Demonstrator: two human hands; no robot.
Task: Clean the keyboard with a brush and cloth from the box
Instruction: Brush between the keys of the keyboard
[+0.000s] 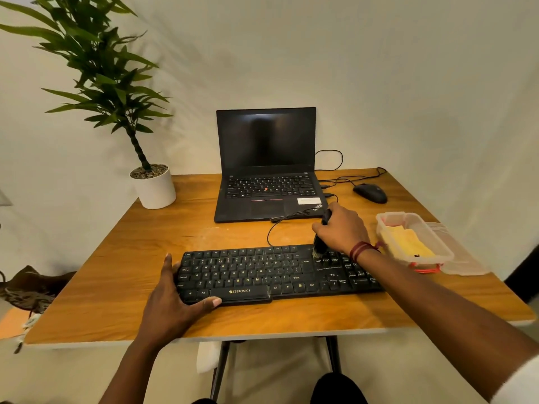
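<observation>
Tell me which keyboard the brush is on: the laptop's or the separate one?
The separate black keyboard in front; the right hand holds the brush with bristles on its right section. The laptop behind has bare keys.

A plain off-white wall (393,68) closes the far side, warmly and softly lit, with faint leaf shadows on its left part. Against it stands a wood-grain tabletop (110,275) with a pale edge band, carried on dark metal legs (219,371). A tall leafy plant in a white pot (156,189) stands at the far left corner. Beyond the left edge lies a crumpled brown heap (32,287). The floor (67,377) below is pale beige.
</observation>
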